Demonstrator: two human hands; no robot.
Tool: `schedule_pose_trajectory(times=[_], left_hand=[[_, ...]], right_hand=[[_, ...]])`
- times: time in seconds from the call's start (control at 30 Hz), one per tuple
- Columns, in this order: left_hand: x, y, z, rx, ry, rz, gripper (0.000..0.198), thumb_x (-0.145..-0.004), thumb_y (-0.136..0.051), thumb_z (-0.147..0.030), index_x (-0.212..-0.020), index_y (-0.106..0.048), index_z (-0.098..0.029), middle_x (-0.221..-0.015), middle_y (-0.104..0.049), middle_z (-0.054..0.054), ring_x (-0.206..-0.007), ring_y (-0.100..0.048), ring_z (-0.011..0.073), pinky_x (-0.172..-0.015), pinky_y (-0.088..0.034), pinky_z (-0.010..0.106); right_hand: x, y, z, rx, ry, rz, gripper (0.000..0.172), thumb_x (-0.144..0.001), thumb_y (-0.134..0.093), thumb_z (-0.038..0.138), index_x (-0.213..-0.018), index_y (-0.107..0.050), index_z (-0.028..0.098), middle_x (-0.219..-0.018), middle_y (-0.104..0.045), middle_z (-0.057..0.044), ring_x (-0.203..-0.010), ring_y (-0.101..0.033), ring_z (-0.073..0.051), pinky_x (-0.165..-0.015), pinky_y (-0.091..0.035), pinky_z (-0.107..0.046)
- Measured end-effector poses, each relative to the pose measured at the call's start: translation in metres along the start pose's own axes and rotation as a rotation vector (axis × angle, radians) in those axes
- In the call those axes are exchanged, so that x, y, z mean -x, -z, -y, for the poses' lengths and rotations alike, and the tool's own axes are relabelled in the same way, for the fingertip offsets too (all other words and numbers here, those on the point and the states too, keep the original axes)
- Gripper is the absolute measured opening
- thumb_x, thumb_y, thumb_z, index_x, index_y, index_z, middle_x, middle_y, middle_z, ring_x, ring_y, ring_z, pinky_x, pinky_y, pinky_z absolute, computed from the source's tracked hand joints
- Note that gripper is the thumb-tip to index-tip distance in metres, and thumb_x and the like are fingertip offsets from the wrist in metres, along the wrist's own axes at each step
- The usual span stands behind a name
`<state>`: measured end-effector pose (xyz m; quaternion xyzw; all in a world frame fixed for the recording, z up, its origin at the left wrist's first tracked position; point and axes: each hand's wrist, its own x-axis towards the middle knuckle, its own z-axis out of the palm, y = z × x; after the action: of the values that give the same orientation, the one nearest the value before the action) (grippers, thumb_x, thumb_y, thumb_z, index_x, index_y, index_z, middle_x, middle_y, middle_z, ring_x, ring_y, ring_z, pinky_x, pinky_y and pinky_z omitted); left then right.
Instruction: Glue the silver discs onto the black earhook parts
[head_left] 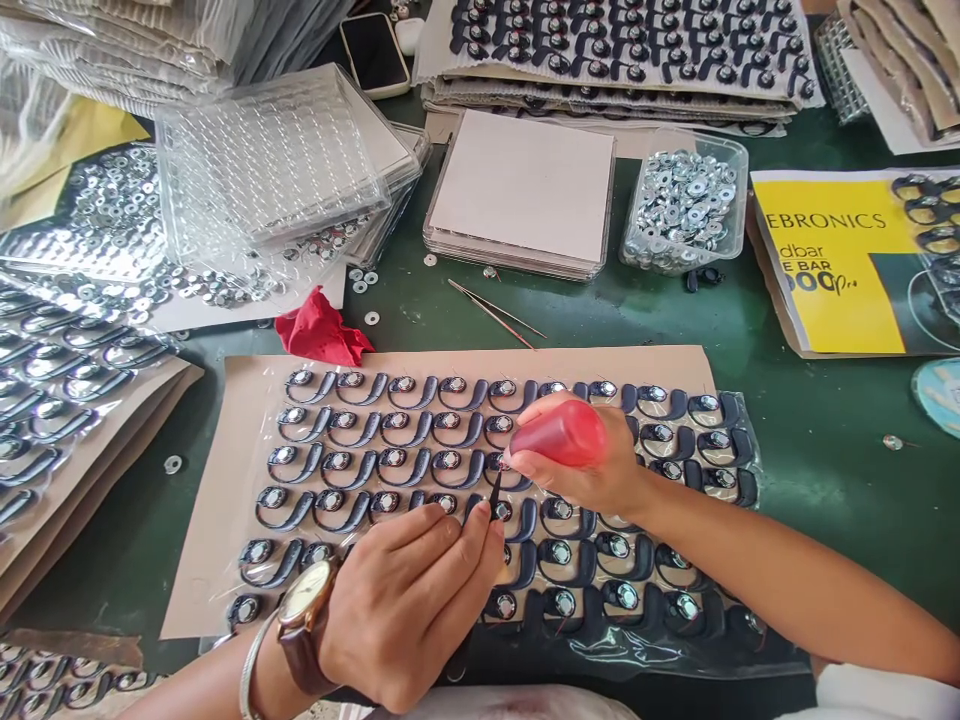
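Observation:
My right hand [611, 465] is wrapped round a red squeeze bottle [562, 434], tilted with its nozzle end down to the left. My left hand [416, 590] grips dark tweezers [496, 488], whose tip reaches up close to the bottle's nozzle. Both meet over one of the black ear-hook pieces in the middle of a clear plastic tray [739, 640]. Rows of such hooks fill the tray, each carrying a round silver-faced part [559, 552]. Beneath the tray lies brown cardboard [202, 560]. My hands and the bottle hide some pieces.
A red cloth [322, 328] and metal tweezers [496, 312] lie beyond the tray. Farther back are stacked white sheets [525, 190], a plastic tub of metal washers [684, 205] and a phone [375, 55]. More filled trays [56, 420] stand left; a yellow printed box panel [832, 260] lies right.

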<state>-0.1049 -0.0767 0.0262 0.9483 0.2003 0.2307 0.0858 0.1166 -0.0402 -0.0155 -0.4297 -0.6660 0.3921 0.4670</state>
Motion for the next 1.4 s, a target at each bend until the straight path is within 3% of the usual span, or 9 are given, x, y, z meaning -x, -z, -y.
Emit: schedule_pose_trajectory(times=[0.27, 0.5, 0.7, 0.9, 1.17, 1.4], left_hand=[[0.001, -0.001, 0.000, -0.012, 0.019, 0.005, 0.021, -0.089, -0.053, -0.010, -0.102, -0.068, -0.002, -0.098, -0.073, 0.017, -0.078, -0.070, 0.0215, -0.064, -0.059, 0.034], [0.011, -0.006, 0.000, 0.033, 0.030, -0.025, 0.028, -0.089, -0.047, -0.009, -0.108, -0.066, -0.002, -0.106, -0.071, 0.019, -0.085, -0.069, 0.0232, -0.066, -0.057, 0.035], [0.009, -0.004, 0.001, 0.047, 0.037, -0.008, 0.029, -0.089, -0.046, -0.011, -0.107, -0.067, -0.001, -0.104, -0.072, 0.018, -0.082, -0.068, 0.0221, -0.067, -0.055, 0.035], [-0.005, 0.003, 0.011, 0.119, 0.140, -0.063, 0.027, -0.081, -0.048, -0.005, -0.100, -0.068, -0.007, -0.095, -0.074, 0.011, -0.071, -0.067, 0.0165, -0.064, -0.054, 0.031], [-0.009, 0.008, 0.025, 0.273, 0.329, -0.094, 0.022, -0.082, -0.057, -0.005, -0.101, -0.066, -0.013, -0.091, -0.074, 0.005, -0.075, -0.068, 0.0142, -0.071, -0.055, 0.027], [-0.014, 0.009, 0.029, 0.314, 0.370, -0.082, 0.019, -0.083, -0.059, -0.005, -0.098, -0.066, -0.014, -0.088, -0.074, 0.003, -0.074, -0.068, 0.0132, -0.068, -0.053, 0.027]], right_hand=[[0.002, -0.001, -0.005, 0.041, -0.021, -0.026, 0.015, -0.078, -0.077, 0.030, -0.078, -0.066, 0.019, -0.075, -0.070, -0.001, -0.063, -0.066, -0.013, -0.063, -0.055, -0.023], [0.000, 0.001, 0.002, 0.005, -0.074, -0.093, 0.018, -0.080, -0.073, 0.034, -0.077, -0.064, 0.019, -0.069, -0.069, -0.003, -0.057, -0.065, -0.014, -0.056, -0.055, -0.025], [0.000, 0.001, -0.001, 0.079, -0.140, -0.068, 0.021, -0.080, -0.071, 0.039, -0.075, -0.065, 0.019, -0.064, -0.069, -0.002, -0.055, -0.062, -0.014, -0.055, -0.053, -0.024], [-0.001, 0.000, -0.004, 0.041, -0.119, -0.039, 0.021, -0.081, -0.073, 0.038, -0.073, -0.068, 0.019, -0.071, -0.069, -0.003, -0.062, -0.065, -0.014, -0.060, -0.053, -0.026], [-0.003, 0.004, 0.003, 0.178, -0.128, -0.029, 0.024, -0.087, -0.064, 0.039, -0.074, -0.067, 0.018, -0.066, -0.068, -0.004, -0.057, -0.062, -0.014, -0.057, -0.051, -0.026], [-0.001, 0.005, 0.003, 0.195, -0.100, -0.050, 0.026, -0.086, -0.065, 0.037, -0.069, -0.068, 0.018, -0.064, -0.068, -0.004, -0.055, -0.062, -0.015, -0.056, -0.051, -0.027]])
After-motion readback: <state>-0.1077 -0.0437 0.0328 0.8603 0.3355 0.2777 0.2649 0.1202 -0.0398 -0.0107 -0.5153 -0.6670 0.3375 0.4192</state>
